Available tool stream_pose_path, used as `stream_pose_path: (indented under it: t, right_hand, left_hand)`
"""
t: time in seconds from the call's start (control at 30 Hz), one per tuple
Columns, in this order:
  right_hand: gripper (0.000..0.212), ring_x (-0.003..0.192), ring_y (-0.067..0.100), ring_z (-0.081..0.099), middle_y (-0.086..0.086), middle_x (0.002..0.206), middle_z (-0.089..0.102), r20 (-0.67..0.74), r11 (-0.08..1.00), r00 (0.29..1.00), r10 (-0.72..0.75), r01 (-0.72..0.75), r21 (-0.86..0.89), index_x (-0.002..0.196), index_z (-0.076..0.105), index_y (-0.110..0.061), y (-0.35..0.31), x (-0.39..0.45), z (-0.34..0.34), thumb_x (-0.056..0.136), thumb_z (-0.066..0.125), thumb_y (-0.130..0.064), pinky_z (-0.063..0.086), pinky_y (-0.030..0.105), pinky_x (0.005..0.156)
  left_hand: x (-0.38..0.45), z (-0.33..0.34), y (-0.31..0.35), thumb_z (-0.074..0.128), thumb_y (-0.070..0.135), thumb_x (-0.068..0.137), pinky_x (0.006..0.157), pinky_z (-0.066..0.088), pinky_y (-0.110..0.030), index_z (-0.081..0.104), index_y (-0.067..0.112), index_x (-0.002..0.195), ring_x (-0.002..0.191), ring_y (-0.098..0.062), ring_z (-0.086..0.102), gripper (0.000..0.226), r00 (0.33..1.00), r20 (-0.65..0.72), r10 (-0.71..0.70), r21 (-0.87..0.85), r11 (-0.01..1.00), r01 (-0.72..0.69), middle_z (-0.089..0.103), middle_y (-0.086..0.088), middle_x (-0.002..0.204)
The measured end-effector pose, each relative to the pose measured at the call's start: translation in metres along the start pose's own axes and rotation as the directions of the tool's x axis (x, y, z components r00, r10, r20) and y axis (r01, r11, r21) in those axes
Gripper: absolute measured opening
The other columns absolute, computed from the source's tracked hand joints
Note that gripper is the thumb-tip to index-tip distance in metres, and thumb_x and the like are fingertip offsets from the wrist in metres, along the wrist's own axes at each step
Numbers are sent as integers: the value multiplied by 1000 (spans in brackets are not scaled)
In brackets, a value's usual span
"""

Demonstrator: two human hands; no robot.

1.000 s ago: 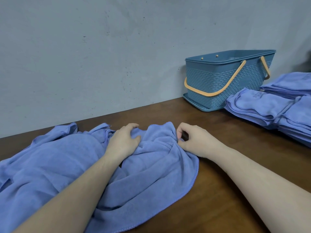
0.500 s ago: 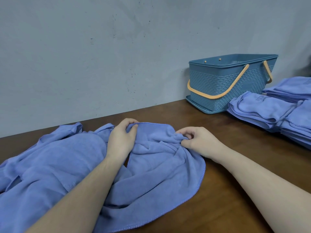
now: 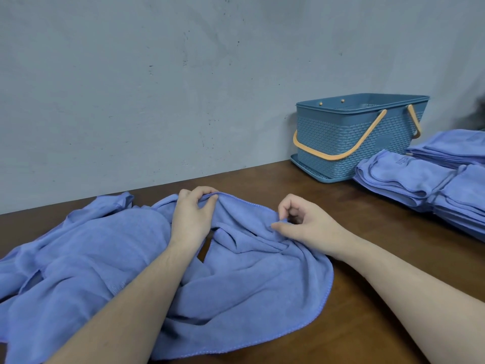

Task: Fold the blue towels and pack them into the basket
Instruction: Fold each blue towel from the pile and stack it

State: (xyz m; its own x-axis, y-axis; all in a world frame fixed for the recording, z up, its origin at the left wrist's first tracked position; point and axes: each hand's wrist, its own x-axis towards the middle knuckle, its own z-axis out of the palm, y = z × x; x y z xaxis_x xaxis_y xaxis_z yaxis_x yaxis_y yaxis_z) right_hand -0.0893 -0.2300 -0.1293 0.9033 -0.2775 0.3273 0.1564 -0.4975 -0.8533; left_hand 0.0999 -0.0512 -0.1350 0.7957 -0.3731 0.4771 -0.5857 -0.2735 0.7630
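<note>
Landmark: the blue basket (image 3: 359, 135), standing at the far right of the brown worktop (image 3: 367, 298) against the grey wall (image 3: 157, 88). Basket has woven-pattern walls, two orange handles (image 3: 338, 151) folded down, and sits on a matching drip tray.

Folded towels (image 3: 425, 179): several flat stacks just right of the basket and a little nearer the camera, the closest stack touching or nearly touching the tray; cannot tell which.

Loose towel (image 3: 241, 279): crumpled on the worktop, well left of the basket and nearer the camera. Its stitched hem runs along the far edge and curves round the side facing the basket. More rumpled blue cloth (image 3: 73, 248) lies farther left of it; how many pieces cannot be told.

Left hand (image 3: 193, 216): on the far hem of the loose towel, fingers (image 3: 207, 191) curled over the edge with the thumb against it, gripping the cloth and lifting it slightly into a ridge.

Right hand (image 3: 312, 227): on the basket side of the towel. Thumb presses flat on a bunched fold; the other fingers (image 3: 286, 206) are curled above it, close to the hem. Whether cloth is pinched between them cannot be told.

Both forearms are bare and extend over the towel and worktop.
</note>
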Motion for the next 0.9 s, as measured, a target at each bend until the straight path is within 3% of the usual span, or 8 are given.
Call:
stream_pose_path:
  t: [0.13,0.23,0.33,0.5,0.57,0.63,0.77,0.9]
  right_hand:
    - [24,67,9,46,-7,74,56,-60,1000,998,-3,4,24,93,56,-15,1,9,-7,85,65,6,39,22,63]
    - [21,65,12,45,-2,74,54,-131,997,991,9,2,82,93,56,-15,2,18,-15,78,57,-2,38,24,57]
    - [20,71,12,48,-5,77,56,-178,999,983,-53,53,-3,93,57,-20,9,31,-26,78,58,-7,41,24,66]
    - [29,87,4,53,-5,96,61,-216,945,972,-91,16,-327,94,62,-26,30,63,-54,89,60,2,37,17,82]
    - [29,93,7,53,0,100,58,-206,895,973,-103,0,-446,95,65,-29,41,76,-61,90,60,-1,36,15,86]
    - [27,95,14,55,2,102,54,-169,847,981,-91,-12,-531,100,71,-24,51,88,-64,93,58,-2,38,22,88]
    - [26,107,19,54,-1,111,54,-84,716,996,-15,-48,-696,107,73,-28,62,111,-66,99,52,-15,36,28,83]
    - [24,119,21,43,-8,121,55,-108,615,994,8,-90,-783,109,70,-42,63,121,-58,98,51,-33,33,40,97]
  left_hand:
    - [-1,-2,3,63,27,97,77,31,4,68,34,97,96,19,48,9,1000,1,-10,-43,999,10,60,2,111]
    - [0,0,4,66,29,95,78,39,-10,65,26,87,94,0,57,8,998,3,-67,-142,988,67,66,8,99]
    - [2,0,8,70,25,92,70,42,-23,61,11,90,78,-10,55,17,990,49,-134,-212,967,141,63,5,86]
    - [24,0,9,62,9,90,60,40,-30,57,19,97,64,-16,49,13,927,275,-254,-232,918,320,57,0,76]
    - [38,2,8,58,6,87,61,40,-32,59,25,100,64,-17,50,23,911,327,-251,-185,928,323,58,1,75]
    - [53,7,8,59,3,86,62,41,-31,61,29,100,65,-15,52,30,926,327,-189,-88,970,229,59,3,76]
    - [84,21,8,62,2,85,63,42,-29,60,30,96,66,-15,54,30,975,178,-133,22,991,131,58,5,77]
    - [111,32,-8,62,7,86,63,39,-30,57,31,95,74,-19,53,26,987,116,-113,214,973,86,55,2,92]
